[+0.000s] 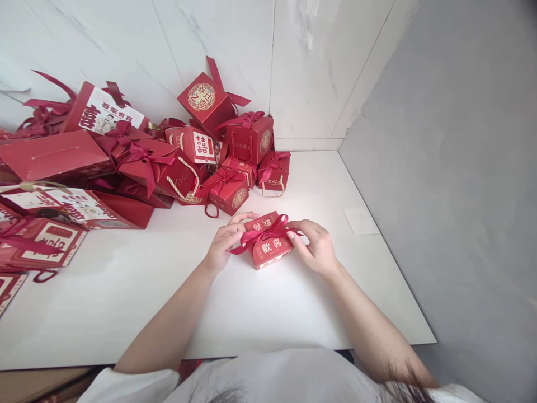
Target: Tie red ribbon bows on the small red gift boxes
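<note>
A small red gift box (272,254) with white Chinese characters sits on the white table in front of me. A dark red ribbon (272,230) is tied in a bow across its top. My left hand (224,243) is at the box's left side, its thumb and fingers closed around the left part of the bow, one finger stretched along the far edge. On the other side, my right hand (316,245) pinches the bow's right end between thumb and fingers. The fingertips partly hide the ribbon ends.
Many red gift boxes (229,193) with ribbons and rope handles are heaped along the tiled wall (226,33) and to the left. A pale square patch (361,221) lies on the table (268,319) at right, beside a grey wall (461,168).
</note>
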`<state>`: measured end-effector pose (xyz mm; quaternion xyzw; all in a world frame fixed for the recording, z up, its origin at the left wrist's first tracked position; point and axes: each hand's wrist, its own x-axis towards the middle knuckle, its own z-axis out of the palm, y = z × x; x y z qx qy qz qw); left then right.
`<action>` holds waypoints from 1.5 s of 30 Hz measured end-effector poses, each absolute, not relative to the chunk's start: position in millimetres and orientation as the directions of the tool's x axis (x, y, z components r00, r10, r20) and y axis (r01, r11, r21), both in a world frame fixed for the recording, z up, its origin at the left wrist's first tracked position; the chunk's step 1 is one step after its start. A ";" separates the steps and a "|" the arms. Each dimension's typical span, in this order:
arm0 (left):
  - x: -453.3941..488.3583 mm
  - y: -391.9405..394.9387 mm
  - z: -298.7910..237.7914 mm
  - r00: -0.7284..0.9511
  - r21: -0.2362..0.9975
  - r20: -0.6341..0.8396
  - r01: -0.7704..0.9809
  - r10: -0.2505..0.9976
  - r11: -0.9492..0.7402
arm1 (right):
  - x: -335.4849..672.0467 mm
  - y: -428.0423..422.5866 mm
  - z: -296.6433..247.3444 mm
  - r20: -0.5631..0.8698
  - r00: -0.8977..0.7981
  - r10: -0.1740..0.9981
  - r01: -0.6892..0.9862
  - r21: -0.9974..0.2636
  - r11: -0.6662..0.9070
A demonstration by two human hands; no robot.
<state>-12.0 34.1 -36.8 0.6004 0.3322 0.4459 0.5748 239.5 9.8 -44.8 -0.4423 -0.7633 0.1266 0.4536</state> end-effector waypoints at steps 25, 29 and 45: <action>-29.7 13.8 3.0 -0.033 0.841 0.013 0.542 0.999 0.007 | 244.1 8.6 -40.1 0.192 -0.331 0.924 0.376 -0.871 0.316; -30.6 2.6 28.7 -0.005 0.700 0.038 0.714 0.999 -0.023 | 237.3 1.3 -30.1 0.230 -0.621 0.749 0.056 -0.941 0.335; 1.7 -31.3 33.6 0.004 0.272 -0.072 0.962 0.997 0.015 | 249.8 -1.7 -51.0 0.153 -0.499 0.853 0.138 -0.958 0.253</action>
